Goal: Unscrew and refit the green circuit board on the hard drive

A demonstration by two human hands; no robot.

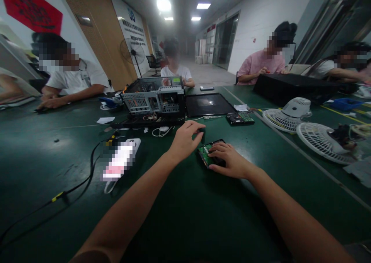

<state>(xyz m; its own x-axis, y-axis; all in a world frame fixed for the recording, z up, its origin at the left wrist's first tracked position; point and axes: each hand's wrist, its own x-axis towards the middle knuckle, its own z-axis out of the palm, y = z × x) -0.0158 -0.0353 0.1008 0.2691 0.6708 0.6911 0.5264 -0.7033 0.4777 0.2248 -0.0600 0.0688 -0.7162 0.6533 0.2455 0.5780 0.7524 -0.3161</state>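
A hard drive (203, 157) lies on the green table in front of me, its green circuit board facing up. My right hand (227, 160) rests over its right side, fingers bent across the board and thumb at the near edge, covering much of it. Above the drive's far left corner, my left hand (188, 136) pinches the dark handle of a small screwdriver (203, 130). The tool stands upright with its thin shaft pointing down at the board; whether the tip sits in a screw is too small to tell.
An opened computer case (153, 98) stands beyond my hands, with a black side panel (210, 104) to its right. Another hard drive (240, 118) lies nearby. A phone (121, 160) and a strap (92, 162) are at left, white fan parts (285, 118) at right. Several people sit around the table.
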